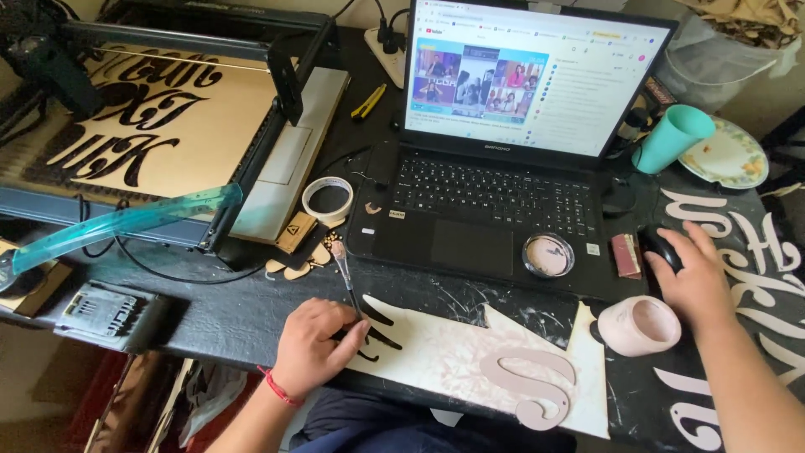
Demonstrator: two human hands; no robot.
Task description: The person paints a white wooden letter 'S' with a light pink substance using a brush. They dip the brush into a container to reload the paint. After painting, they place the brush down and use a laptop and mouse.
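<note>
A black worktable (251, 315) fills the view from above, with a laser cutting machine with a dark metal frame (277, 75) at its far left holding a tan wooden sheet (193, 126) marked with dark ornate lettering. An open black laptop (495, 201) sits at centre, its screen lit; a small round lid smeared with pale pink paint (547, 255) rests on its palm rest. Across the near edge lies a flat cream-painted board cut to an irregular outline (453, 352), with a pale pink curled wooden letter shape (537, 386) lying on its right end. The person's left hand (314, 348), a red cord at the wrist, rests on the board's left end, fingers pinched closed around a thin paintbrush with a dark handle (345, 277), whose bristle end points up and away from the board. The right hand (692, 273) lies over a black computer mouse (664, 248) just right of the laptop, fingers loosely curved on it. A squat pink paint-coated pot (640, 325) stands just below that hand. A turquoise plastic cup (671, 138) leans against a floral plate (729, 155) at far right. A translucent teal plastic ruler (126, 222) juts across the left side, and a roll of white tape (327, 200) sits beside the laptop.
</note>
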